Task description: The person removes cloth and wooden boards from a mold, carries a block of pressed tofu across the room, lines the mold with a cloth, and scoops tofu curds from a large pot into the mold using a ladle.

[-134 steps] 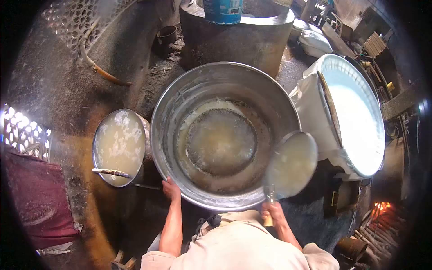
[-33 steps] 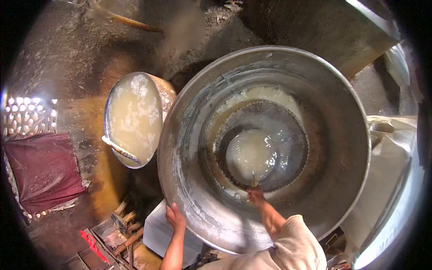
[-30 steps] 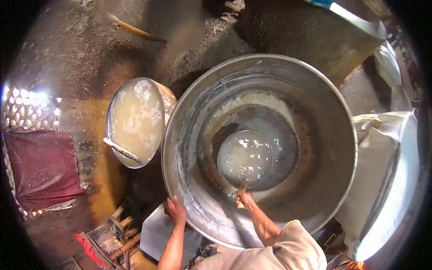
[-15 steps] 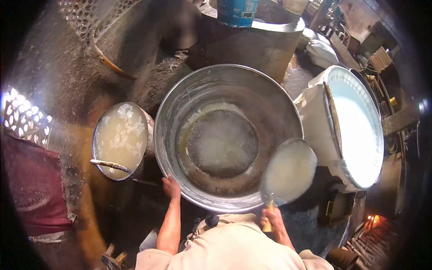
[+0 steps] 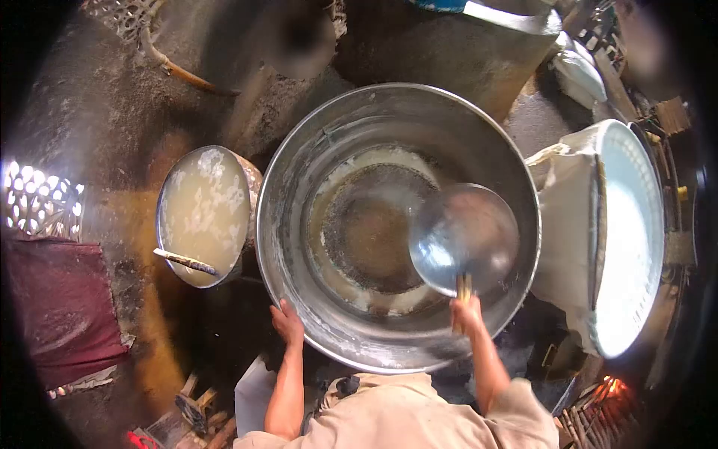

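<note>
In front of me is a wide metal basin [image 5: 336, 346] with a ring of whitish residue and a little cloudy liquid at its bottom. My left hand [image 5: 288, 323] grips the basin's near left rim. Held over the right side of the basin is a large round metal ladle [image 5: 479, 232], its shiny bowl showing no liquid. My right hand [image 5: 467, 314] is closed around the ladle's short wooden handle.
A container of cloudy liquid [image 5: 198, 224] stands left, a stick [image 5: 187, 261] across its edge. At right is a cloth-wrapped white tub [image 5: 568, 232]. Fire [image 5: 615, 388] glows over firewood [image 5: 598, 419] lower right. Maroon cloth [image 5: 63, 307] hangs left.
My right hand has moved the ladle from the basin's right edge inward over the basin. The whitish liquid seen in the ladle before is gone. My left hand stays on the rim.
</note>
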Demonstrator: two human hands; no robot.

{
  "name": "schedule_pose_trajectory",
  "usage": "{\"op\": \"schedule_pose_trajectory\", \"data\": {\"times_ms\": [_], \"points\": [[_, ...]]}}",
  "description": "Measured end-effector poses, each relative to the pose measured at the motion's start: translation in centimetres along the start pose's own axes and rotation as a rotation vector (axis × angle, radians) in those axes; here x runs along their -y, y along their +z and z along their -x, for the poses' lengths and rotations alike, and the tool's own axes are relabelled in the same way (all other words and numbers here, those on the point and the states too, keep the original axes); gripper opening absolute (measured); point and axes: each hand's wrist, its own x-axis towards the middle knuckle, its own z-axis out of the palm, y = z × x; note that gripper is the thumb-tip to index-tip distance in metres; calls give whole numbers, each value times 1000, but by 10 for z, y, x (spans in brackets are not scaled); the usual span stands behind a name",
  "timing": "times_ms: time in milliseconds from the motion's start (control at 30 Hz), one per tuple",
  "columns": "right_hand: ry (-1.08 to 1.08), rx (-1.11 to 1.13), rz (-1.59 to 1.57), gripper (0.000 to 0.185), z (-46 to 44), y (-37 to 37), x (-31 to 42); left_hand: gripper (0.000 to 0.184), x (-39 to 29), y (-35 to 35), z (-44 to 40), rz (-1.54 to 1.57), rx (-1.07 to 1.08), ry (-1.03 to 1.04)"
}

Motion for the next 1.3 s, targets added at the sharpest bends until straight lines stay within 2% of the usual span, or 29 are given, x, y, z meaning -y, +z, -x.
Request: {"op": "schedule_pose_trajectory", "data": {"times_ms": [33, 67, 100, 200, 267, 300, 333, 400, 467, 500, 600, 667, 733, 767, 833, 967, 1100, 1233, 1300], "points": [[120, 38, 3, 13, -53, 4, 0, 50, -3, -5, 0, 5, 44, -19], [141, -5, 57, 11, -114, 9, -7, 51, -8, -10, -1, 14, 84, -39], [167, -123, 421, 17, -146, 23, 30, 52, -11, -10, -4, 25, 123, -57], [-452, -293, 788, 54, -261, 24, 41, 50, 2, 0, -1, -208, 41, -50], [-207, -308, 948, 57, -334, 28, 39, 48, 2, 1, 0, -23, 70, -94], [-243, -253, 1029, 56, -349, 34, 45, 46, -4, 0, -3, 72, 80, -117], [-279, -193, 1110, 55, -358, 35, 49, 43, -20, -3, -5, 18, 75, -87], [-265, -46, 1203, 52, -368, 48, 47, 42, -7, -2, -4, 41, 126, -129], [-168, 128, 1228, 50, -377, 51, 16, 39, -15, -1, -4, 69, 120, -179], [-145, 216, 1237, 43, -376, 58, -3, 40, -23, -2, -5, 73, 123, -182], [0, 474, 1084, 21, -345, 94, -72, 41, -31, -2, -9, 61, 120, -193], [185, 575, 859, 10, -304, 124, -108, 42, -32, -4, -7, 12, 120, -218], [493, 600, 636, 16, -247, 165, -107, 43, -25, -5, -6, -61, 111, -190], [421, 708, 111, 17, -233, 169, -140, 44, -17, -5, -4, -96, 106, -174], [734, 856, -294, 20, -199, 203, -170, 46, 11, -1, -1, -62, 93, -120], [511, 548, -499, 13, -85, 237, -69, 48, 5, -4, 0, -46, 101, -123], [282, 649, -524, 15, -3, 181, -3, 49, 0, -8, -1, 16, 107, -67], [155, 597, -524, 17, 75, 95, 10, 49, 19, -1, -3, 81, 163, -64], [101, 479, -510, 17, 111, 58, -13, 49, 6, -17, -3, 85, 231, -75]]}}
